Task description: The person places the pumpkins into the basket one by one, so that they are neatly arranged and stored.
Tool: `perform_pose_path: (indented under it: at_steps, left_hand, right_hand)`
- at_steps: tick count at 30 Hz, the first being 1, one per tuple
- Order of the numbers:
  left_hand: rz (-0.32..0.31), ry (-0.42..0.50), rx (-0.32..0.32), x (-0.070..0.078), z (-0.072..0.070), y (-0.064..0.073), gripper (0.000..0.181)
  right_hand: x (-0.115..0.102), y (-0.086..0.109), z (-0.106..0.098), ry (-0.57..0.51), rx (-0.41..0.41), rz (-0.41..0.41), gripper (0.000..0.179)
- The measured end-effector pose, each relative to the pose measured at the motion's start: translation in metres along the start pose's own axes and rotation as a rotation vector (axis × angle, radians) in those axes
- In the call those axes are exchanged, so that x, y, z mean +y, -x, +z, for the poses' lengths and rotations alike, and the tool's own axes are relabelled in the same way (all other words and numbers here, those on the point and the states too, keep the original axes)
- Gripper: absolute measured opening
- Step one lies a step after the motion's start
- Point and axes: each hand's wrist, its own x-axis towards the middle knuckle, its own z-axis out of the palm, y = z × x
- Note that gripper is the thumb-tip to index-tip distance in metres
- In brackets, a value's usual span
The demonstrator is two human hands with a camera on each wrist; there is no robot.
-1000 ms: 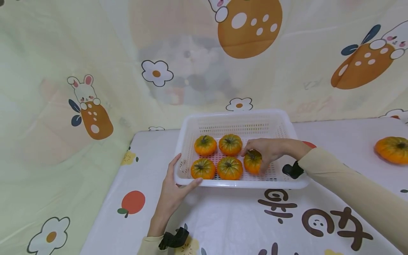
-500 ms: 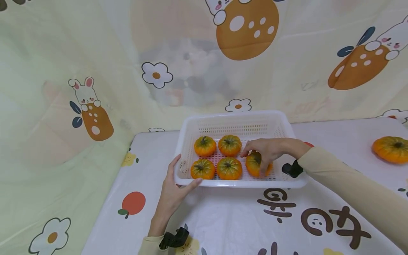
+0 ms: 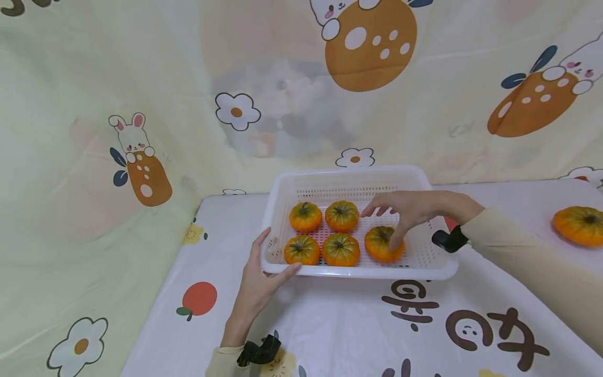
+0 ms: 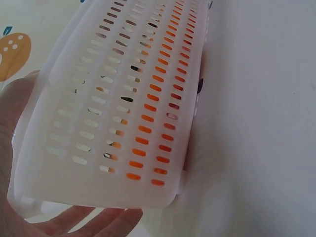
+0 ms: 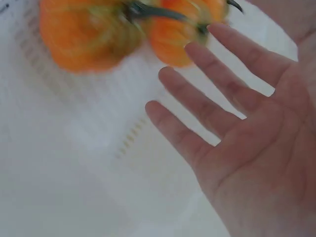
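Observation:
A white perforated plastic basket (image 3: 358, 271) holds several small orange-and-green pumpkins. My left hand (image 3: 258, 283) grips the basket's near left corner, thumb along the front rim and fingers around the end; in the left wrist view, the fingers (image 4: 111, 219) show beyond the basket's end wall. Above the rightmost pumpkin (image 3: 380, 245) in the basket hovers my right hand (image 3: 412, 210), its thumb overlapping that pumpkin in the head view. In the right wrist view, the right hand's fingers (image 5: 190, 101) are straight and spread with nothing held, and a blurred pumpkin (image 5: 89, 37) lies beyond them.
Another pumpkin (image 3: 579, 225) sits on the tablecloth (image 3: 330, 319) at the far right, outside the basket. Behind the basket hangs a patterned curtain (image 3: 292, 125), which also runs along the left side.
The rightmost pumpkin in the basket has shifted slightly right. My right hand has let go of it, spreading its fingers and rising. The left hand keeps its grip on the basket.

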Motion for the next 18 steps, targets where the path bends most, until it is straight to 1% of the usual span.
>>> perform_pose_path:
  at_steps: [2, 6, 8, 10, 12, 15, 17, 18]
  left_hand:
    - [-0.004, 0.003, 0.002, -0.001, -0.001, 0.000, 0.101]
    - [-0.011, -0.005, 0.009, -0.003, -0.002, -0.001, 0.100]
    - [-0.012, -0.016, 0.016, -0.003, -0.002, -0.001, 0.100]
    - [-0.013, -0.026, 0.021, -0.004, -0.003, -0.001, 0.099]
    - [-0.012, -0.032, 0.026, -0.005, -0.004, -0.001, 0.099]
    - [-0.009, -0.030, 0.022, -0.007, -0.005, 0.000, 0.099]
    - [-0.014, -0.023, 0.020, -0.007, -0.005, 0.001, 0.100]
    - [-0.018, -0.020, 0.018, -0.008, -0.005, 0.001, 0.100]
  right_hand:
    - [0.000, 0.008, -0.011, -0.009, 0.036, -0.019, 0.081]
    - [0.006, 0.027, -0.032, 0.006, 0.150, -0.048, 0.079]
    - [0.013, 0.038, -0.040, 0.018, 0.209, -0.030, 0.079]
    - [0.024, 0.050, -0.044, 0.038, 0.272, -0.010, 0.080]
    - [0.040, 0.062, -0.045, 0.062, 0.331, 0.016, 0.081]
    - [0.072, 0.083, -0.042, 0.100, 0.429, 0.054, 0.080]
    - [0.096, 0.097, -0.039, 0.103, 0.478, 0.093, 0.079]
    - [0.108, 0.105, -0.036, 0.100, 0.496, 0.130, 0.079]
